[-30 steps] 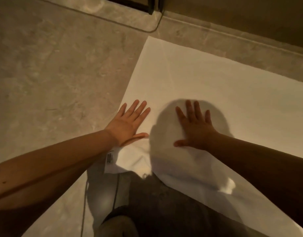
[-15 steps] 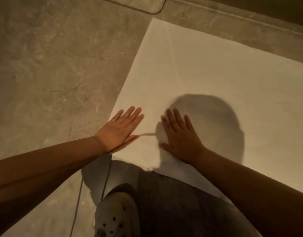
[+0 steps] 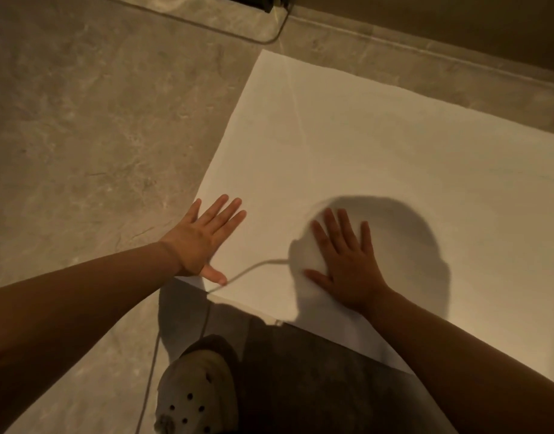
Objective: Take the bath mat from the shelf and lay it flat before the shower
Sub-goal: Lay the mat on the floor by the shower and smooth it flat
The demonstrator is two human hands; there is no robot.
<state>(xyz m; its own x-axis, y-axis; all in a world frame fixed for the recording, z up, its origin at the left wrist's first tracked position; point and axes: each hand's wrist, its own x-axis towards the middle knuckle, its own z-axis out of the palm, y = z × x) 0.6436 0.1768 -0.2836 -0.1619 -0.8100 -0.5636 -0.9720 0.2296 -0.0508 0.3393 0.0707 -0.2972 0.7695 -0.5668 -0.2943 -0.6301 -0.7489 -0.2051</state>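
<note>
**Mat down, hands pressing it flat: what could spoil it**

The mat [image 3: 379, 158] is lying spread on the floor [image 3: 81, 136], its far edge near the wall base [image 3: 441, 57] and its far corner pointing toward a curved threshold [image 3: 263, 39] that is likely the shower's. Both hands are resting palm-down on its near end. The left hand [image 3: 203, 239] is lying flat at the near left corner, fingers splayed and grasping nothing, its heel sitting at the very edge. The right hand [image 3: 347, 264] is lying flat further in, fingers spread, also holding nothing.

The risks, as I judge them: the mat is sitting at an angle to the threshold, so it may be ending up skewed. Pushing sideways with flat palms could be sliding the whole mat over smooth tile rather than smoothing it. A faint crease is running from the far corner toward the middle and may be staying in. The shoe [image 3: 191, 393] is standing just beside the near edge, and the dark trouser leg is covering part of it, so rising could be dragging or folding that edge.

The floor is looking like polished, marbled stone tile, with one grout line beside the shoe. The light is dim and warm, throwing a round head shadow over the right hand.
</note>
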